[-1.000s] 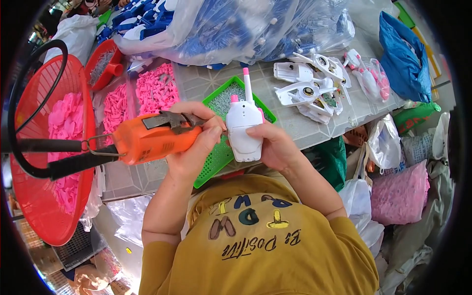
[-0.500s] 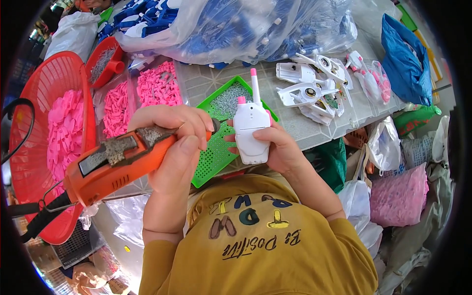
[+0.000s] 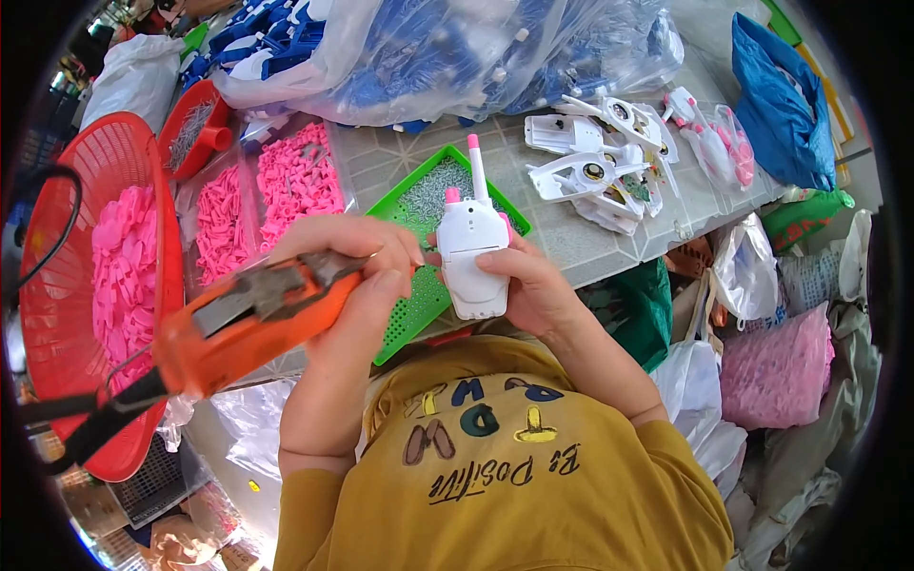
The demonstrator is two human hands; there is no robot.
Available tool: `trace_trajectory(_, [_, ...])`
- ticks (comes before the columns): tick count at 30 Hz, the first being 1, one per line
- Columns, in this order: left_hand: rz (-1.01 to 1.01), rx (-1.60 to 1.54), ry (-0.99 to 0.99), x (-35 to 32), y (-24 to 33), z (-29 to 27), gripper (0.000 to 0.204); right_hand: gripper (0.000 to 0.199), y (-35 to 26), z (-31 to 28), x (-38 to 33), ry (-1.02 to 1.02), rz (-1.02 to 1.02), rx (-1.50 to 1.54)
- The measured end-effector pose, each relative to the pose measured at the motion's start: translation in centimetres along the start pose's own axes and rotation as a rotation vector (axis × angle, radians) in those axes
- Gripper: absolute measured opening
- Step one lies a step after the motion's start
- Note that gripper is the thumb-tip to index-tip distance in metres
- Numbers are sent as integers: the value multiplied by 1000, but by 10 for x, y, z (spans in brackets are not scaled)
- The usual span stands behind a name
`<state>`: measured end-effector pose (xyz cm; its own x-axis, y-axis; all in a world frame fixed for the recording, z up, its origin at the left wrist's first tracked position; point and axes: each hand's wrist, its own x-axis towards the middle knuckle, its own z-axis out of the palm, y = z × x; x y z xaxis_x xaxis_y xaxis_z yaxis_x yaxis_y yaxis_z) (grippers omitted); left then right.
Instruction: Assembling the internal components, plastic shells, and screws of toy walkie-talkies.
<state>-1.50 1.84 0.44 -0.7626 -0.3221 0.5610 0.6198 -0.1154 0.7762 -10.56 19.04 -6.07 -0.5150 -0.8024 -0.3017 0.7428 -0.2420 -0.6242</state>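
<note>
My left hand [image 3: 354, 262] is wrapped round an orange electric screwdriver [image 3: 262, 328], which points right. Its tip is mostly hidden by my fingers and comes close to a white toy walkie-talkie [image 3: 476, 249]. That toy, with a pink-tipped antenna and a pink knob, stands upright in my right hand [image 3: 535, 290], thumb across its front and fingers behind. Beneath both hands lies a green tray [image 3: 405, 328] with a perforated base. Small silver screws [image 3: 440, 198] fill its far part.
Left: a red basket [image 3: 57, 252] of pink parts, a red scoop [image 3: 214, 119] of metal pins, and pink pieces [image 3: 297, 176] in clear trays. White toy shells [image 3: 595, 171] lie right. A plastic bag [image 3: 457, 67] of blue parts spans the back. Bags [image 3: 776, 366] crowd the right side.
My left hand and the screwdriver have shifted slightly right and down, toward the walkie-talkie. The screwdriver is blurred by motion. My right hand still holds the toy, and the whole view has shifted a little.
</note>
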Motion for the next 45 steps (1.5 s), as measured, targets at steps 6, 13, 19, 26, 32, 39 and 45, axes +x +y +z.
trace_trajectory(6, [32, -54, 74, 11, 20, 10, 26, 70, -4, 3, -5, -77, 24, -33])
trace_trajectory(13, [69, -31, 5, 17, 12, 20, 27, 72, 3, 4, -8, 12, -11, -93])
trace_trajectory(19, [-91, -88, -17, 18, 9, 22, 22, 71, 2, 8, -12, 41, -38, -121])
trace_trajectory(26, [-64, -96, -103, 19, -1, 16, 23, 62, -3, 14, -15, 65, -24, -108])
trace_trajectory(32, [-83, -130, -134, 23, -7, 17, 24, 63, 0, 11, -15, 79, -24, -73])
trace_trajectory(39, [-74, -123, -64, 22, -10, 21, 23, 62, 0, 7, -15, 86, -24, -74])
trace_trajectory(45, [0, -79, 20, 22, 2, 19, 26, 60, -2, 2, -18, 150, 24, -119])
